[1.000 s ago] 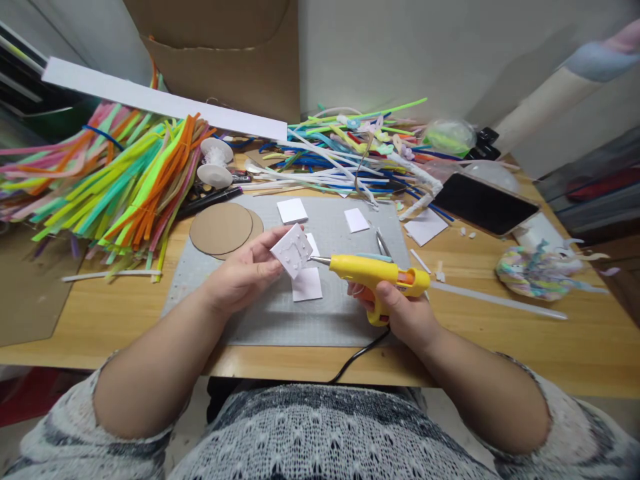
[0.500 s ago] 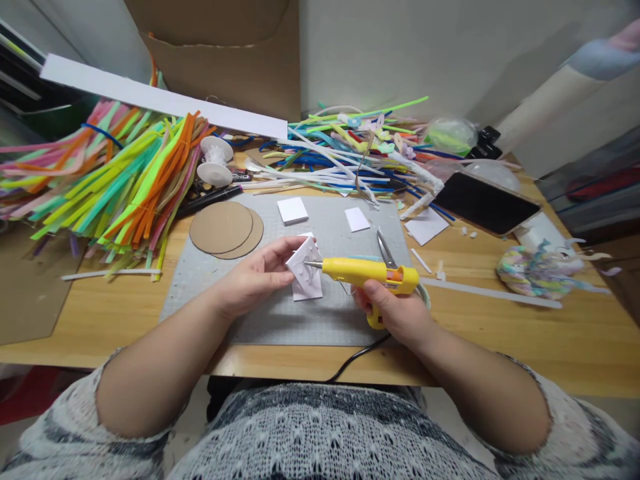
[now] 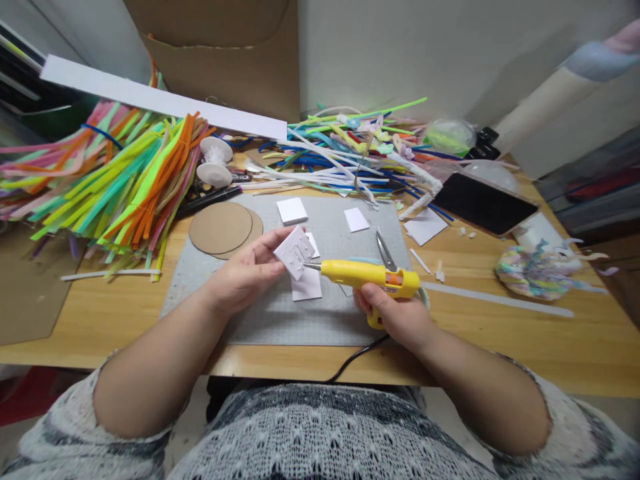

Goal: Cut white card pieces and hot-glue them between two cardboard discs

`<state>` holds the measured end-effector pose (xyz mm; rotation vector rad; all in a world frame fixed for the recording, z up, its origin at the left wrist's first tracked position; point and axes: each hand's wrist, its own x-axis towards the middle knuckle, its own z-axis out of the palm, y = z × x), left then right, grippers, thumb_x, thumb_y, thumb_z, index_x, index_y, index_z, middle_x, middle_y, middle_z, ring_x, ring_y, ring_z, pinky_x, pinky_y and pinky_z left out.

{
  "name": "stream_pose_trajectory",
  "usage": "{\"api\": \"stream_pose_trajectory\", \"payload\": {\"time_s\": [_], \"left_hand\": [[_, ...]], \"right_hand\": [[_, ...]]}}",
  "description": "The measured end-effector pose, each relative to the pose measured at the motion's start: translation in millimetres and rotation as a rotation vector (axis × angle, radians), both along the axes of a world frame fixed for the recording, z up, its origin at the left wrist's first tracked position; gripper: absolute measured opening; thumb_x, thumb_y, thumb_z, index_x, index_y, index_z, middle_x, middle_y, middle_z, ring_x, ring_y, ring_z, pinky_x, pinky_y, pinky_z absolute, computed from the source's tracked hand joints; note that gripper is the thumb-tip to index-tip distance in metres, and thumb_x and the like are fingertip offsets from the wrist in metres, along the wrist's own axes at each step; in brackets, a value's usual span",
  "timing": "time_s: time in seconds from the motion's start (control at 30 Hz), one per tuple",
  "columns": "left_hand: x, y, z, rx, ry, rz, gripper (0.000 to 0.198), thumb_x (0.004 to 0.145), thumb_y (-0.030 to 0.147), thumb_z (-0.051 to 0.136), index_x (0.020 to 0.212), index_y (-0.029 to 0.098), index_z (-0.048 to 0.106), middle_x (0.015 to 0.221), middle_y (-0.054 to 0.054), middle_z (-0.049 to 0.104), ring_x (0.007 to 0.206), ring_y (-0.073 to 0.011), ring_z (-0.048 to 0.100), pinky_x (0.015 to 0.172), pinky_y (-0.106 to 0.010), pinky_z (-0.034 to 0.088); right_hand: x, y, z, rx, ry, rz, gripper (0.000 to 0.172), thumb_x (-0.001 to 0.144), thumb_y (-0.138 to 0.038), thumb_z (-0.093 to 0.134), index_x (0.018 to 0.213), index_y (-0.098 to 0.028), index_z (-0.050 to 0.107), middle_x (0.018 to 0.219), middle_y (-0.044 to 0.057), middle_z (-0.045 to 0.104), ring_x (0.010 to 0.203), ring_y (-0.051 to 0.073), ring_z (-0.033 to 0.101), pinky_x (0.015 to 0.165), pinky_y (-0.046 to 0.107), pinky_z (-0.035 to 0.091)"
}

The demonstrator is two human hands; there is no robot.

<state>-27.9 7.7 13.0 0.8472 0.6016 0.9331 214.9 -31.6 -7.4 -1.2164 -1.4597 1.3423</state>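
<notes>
My left hand (image 3: 245, 275) pinches a small white foam square (image 3: 295, 251), tilted up over the grey cutting mat (image 3: 280, 313); glue blobs dot its face. My right hand (image 3: 395, 315) grips a yellow hot glue gun (image 3: 367, 275), whose metal nozzle touches the square's right edge. The gun's black cord (image 3: 357, 357) drops off the table's front edge. Another white square (image 3: 307, 285) lies flat on the mat just under the held one.
Two more white squares (image 3: 293, 210) and scissors (image 3: 385, 251) lie on the mat, cardboard discs (image 3: 223, 229) at its left. Heaps of coloured pipe cleaners (image 3: 125, 173) fill the left and back. A dark tablet (image 3: 483, 202) and a pastel bundle (image 3: 537, 272) sit right.
My left hand has tipped the white square back up so its face shows again, lifting it slightly. The glue gun stays close, its nozzle now at the square's right edge.
</notes>
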Motion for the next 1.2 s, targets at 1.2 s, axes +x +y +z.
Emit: {"api": "stream_pose_trajectory", "payload": {"time_s": [1.2], "left_hand": [[22.5,-15.7,-3.9,1.000,1.554,-0.060,0.044,0.075,0.041,0.061,0.116,0.024,0.056,0.115,-0.007,0.057,0.108,-0.0283,0.045,0.091,-0.046,0.029]], "right_hand": [[-8.3,12.3,-1.2,-0.070,0.297,-0.225,0.036,0.081,-0.055,0.058,0.077,-0.020,0.062,0.072,0.000,0.061,0.046,0.006,0.046,0.039,0.022,0.030]]}}
